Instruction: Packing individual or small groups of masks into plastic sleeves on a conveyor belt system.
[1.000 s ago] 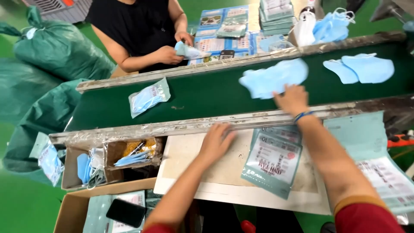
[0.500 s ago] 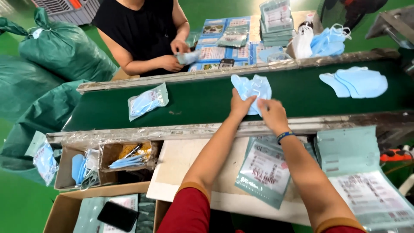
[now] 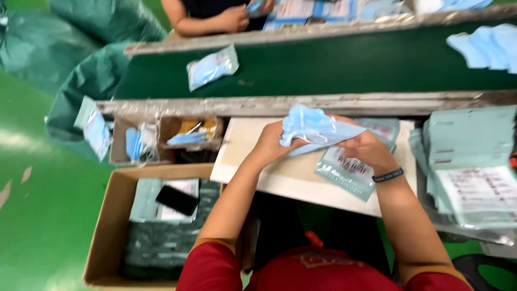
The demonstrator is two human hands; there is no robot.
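Both hands meet over the pale work surface (image 3: 280,180), just in front of the near rail of the green conveyor belt (image 3: 334,67). The left hand (image 3: 267,145) has its grip closed on the left edge of a bunch of light blue face masks (image 3: 312,126), thumb pinching into the folds. The right hand (image 3: 366,151) closes on the bunch from the right and below, fingers curled under the masks, a dark band on its wrist. The masks are held just above the surface, crumpled and fanned upward between the two hands. Directly under the right hand lies a flat teal packaging pouch (image 3: 344,172), resting on the surface and partly hidden by the hand. To the right sits a thick stack of similar pouches (image 3: 468,161). On the belt, well apart from the hands, lies one sealed pack of masks (image 3: 211,67), and loose blue masks (image 3: 484,46) sit at the belt's far right. Across the belt another person's hand (image 3: 234,19) holds something blue. To the left, an open cardboard box (image 3: 107,226) holds papers and a black phone (image 3: 177,200), and small bins (image 3: 161,140) behind it hold more blue items
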